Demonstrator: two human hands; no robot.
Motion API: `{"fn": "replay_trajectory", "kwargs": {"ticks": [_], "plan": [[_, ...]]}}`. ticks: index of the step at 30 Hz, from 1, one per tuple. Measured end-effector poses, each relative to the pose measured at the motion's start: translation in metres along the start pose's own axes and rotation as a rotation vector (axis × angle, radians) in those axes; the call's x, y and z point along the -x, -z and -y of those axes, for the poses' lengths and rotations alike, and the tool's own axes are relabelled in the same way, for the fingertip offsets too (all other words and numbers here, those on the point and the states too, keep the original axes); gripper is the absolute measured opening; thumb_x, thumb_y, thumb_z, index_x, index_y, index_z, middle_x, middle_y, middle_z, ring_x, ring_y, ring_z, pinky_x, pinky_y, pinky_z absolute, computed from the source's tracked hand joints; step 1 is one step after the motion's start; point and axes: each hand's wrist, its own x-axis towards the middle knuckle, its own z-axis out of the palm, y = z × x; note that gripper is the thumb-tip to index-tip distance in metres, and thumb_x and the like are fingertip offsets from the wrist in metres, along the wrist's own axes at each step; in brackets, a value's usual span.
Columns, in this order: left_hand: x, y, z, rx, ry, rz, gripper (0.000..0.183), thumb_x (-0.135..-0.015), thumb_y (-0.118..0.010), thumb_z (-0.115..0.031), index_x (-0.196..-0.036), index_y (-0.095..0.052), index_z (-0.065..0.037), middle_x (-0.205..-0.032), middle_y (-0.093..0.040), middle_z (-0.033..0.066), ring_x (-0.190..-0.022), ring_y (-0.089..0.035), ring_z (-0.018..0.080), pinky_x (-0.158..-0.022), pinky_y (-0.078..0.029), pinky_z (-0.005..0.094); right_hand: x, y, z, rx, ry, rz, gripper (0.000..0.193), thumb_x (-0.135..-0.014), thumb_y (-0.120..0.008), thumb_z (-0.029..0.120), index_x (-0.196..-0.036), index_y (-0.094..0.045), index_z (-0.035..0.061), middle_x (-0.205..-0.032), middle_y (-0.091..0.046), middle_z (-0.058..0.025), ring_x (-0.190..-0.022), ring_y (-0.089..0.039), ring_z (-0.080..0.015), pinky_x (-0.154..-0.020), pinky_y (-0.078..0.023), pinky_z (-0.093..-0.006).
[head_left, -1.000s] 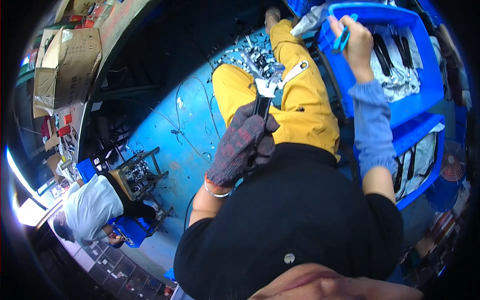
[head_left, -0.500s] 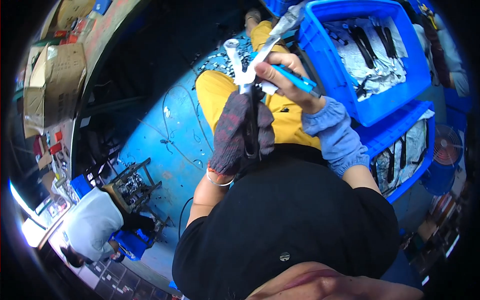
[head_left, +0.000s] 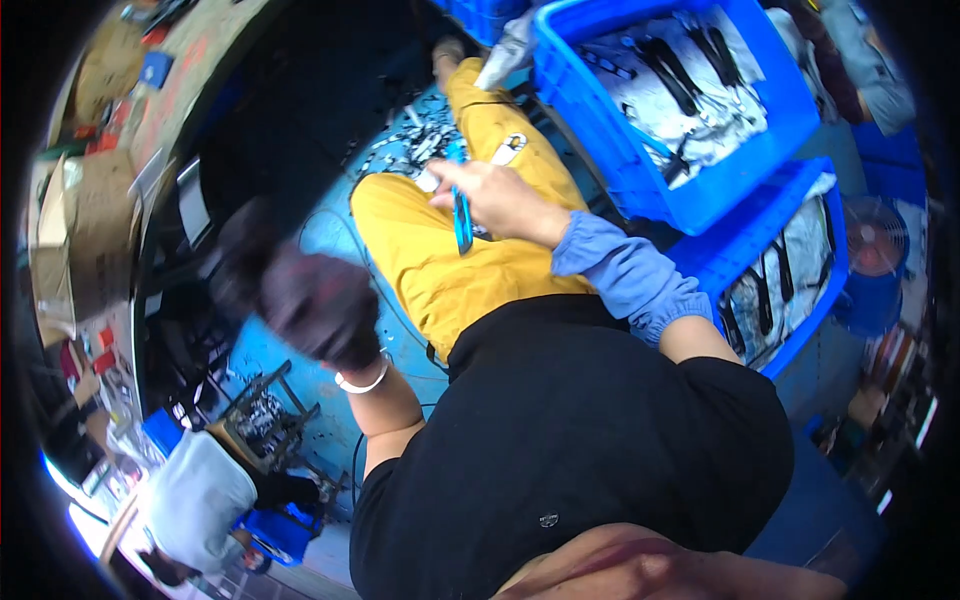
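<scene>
My right hand (head_left: 490, 200) is closed around a slim light-blue tool (head_left: 462, 222) that looks like a utility knife, over my yellow trousers. A small white scrap (head_left: 428, 181) shows at its fingertips. Out to the left, my left hand (head_left: 310, 295) wears a dark knitted glove and is smeared by motion. Whether it holds anything cannot be made out. A pale piece with a dark ring mark (head_left: 510, 149) lies on my right trouser leg.
To the right stand a blue crate (head_left: 690, 215) and a lower blue crate (head_left: 790, 355), both with black parts on white wrapping. A fan (head_left: 872, 240) is beyond. Scraps (head_left: 415, 140) litter the blue floor. At lower left a person (head_left: 200, 495) sits bent over. Cardboard boxes (head_left: 85, 225) line the left.
My gloved left hand has swung left, away from my right hand. The pale forked part with a black shaft it held is no longer recognisable. My right hand, keeping the blue tool, has shifted left and down.
</scene>
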Motion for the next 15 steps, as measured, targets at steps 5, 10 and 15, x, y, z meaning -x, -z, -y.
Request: {"fn": "replay_trajectory", "kwargs": {"ticks": [5, 10, 15], "plan": [[-0.005, 0.000, 0.037, -0.017, 0.462, -0.144, 0.047, -0.097, -0.039, -0.048, -0.125, -0.050, -0.013, -0.078, -0.054, 0.0031, -0.060, -0.049, 0.0168, -0.053, -0.039, 0.0272, -0.028, 0.033, -0.006, 0.244, 0.120, -0.134, 0.028, -0.078, -0.075, 0.029, -0.069, -0.061, 0.0065, -0.063, -0.061, -0.0101, -0.059, -0.063, -0.0246, -0.052, -0.047, -0.0365], [-0.005, -0.012, 0.053, -0.023, 0.512, -0.217, 0.046, -0.097, -0.041, -0.048, -0.121, -0.051, -0.009, -0.085, -0.059, 0.0058, -0.067, -0.057, 0.0185, -0.058, -0.047, 0.0294, -0.041, 0.067, 0.018, 0.033, 0.233, -0.190, 0.035, -0.076, -0.075, 0.038, -0.075, -0.056, 0.0083, -0.064, -0.057, -0.0078, -0.059, -0.058, -0.0277, -0.055, -0.044, -0.0355], [0.006, -0.016, 0.050, -0.343, 0.600, -0.148, 0.042, -0.096, -0.049, -0.044, -0.121, -0.050, -0.011, -0.086, -0.059, 0.0052, -0.065, -0.060, 0.0156, -0.056, -0.051, 0.0255, -0.064, 0.066, 0.007, 0.275, 0.632, -0.116, 0.018, -0.076, -0.073, 0.026, -0.073, -0.061, 0.0127, -0.062, -0.055, -0.0050, -0.061, -0.058, -0.0234, -0.059, -0.044, -0.0343]]}}
